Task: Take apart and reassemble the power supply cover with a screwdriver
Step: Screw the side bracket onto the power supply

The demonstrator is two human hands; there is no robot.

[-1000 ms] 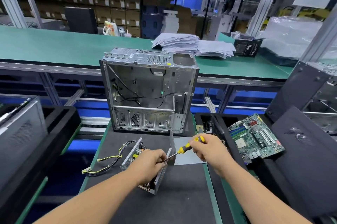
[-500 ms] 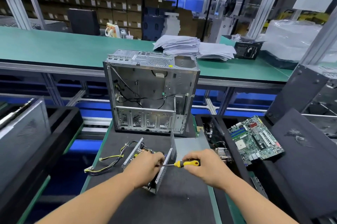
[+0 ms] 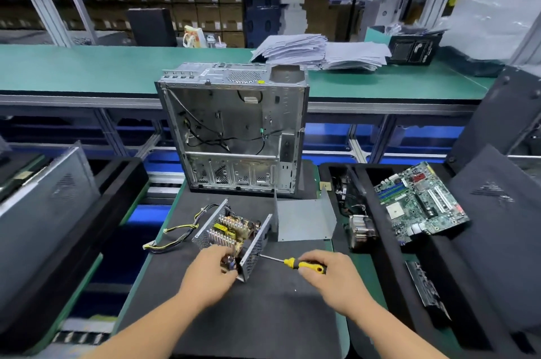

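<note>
Opened perforated-metal power supply [image 3: 234, 237] on dark bench mat [image 3: 263, 314] | left hand [image 3: 211, 272] grips its near corner | right hand [image 3: 328, 276] grasps yellow-black screwdriver [image 3: 292, 263], now levelled, tip at side wall (screw likely next) | grey cover [image 3: 303, 221] lies detached.

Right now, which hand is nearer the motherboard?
Right. The right hand, gripping the screwdriver, sits left of the motherboard; the left hand is farther left.
</note>
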